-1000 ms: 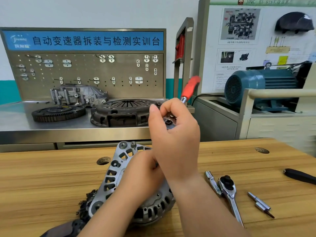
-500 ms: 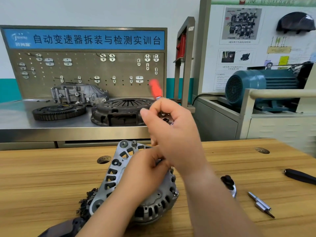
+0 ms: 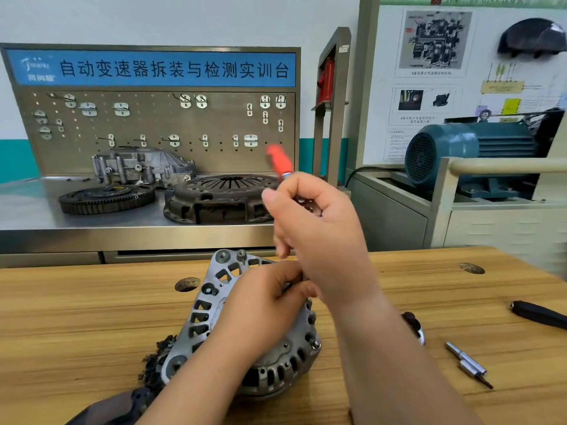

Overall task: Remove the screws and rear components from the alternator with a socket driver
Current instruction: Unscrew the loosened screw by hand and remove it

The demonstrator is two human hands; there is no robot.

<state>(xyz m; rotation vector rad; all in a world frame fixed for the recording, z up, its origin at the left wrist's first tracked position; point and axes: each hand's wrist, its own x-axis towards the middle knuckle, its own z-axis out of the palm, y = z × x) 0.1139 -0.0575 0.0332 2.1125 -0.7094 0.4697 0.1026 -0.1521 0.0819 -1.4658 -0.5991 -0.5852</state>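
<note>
The silver alternator lies on the wooden table, its ribbed housing facing me. My left hand rests on top of it, fingers curled at its rear where the tool's tip meets it. My right hand grips the shaft of the socket driver, whose red handle sticks up and leans to the left, blurred. The driver's lower end is hidden behind my hands. Small metal parts show inside my right palm.
A ratchet lies partly behind my right forearm, with two bit extensions and a black handle further right. Behind the table stand a steel bench with a clutch plate, a flywheel, and a blue motor.
The red handle swung from leaning right to leaning left as my right hand turned the driver. My left hand stayed on the alternator.
</note>
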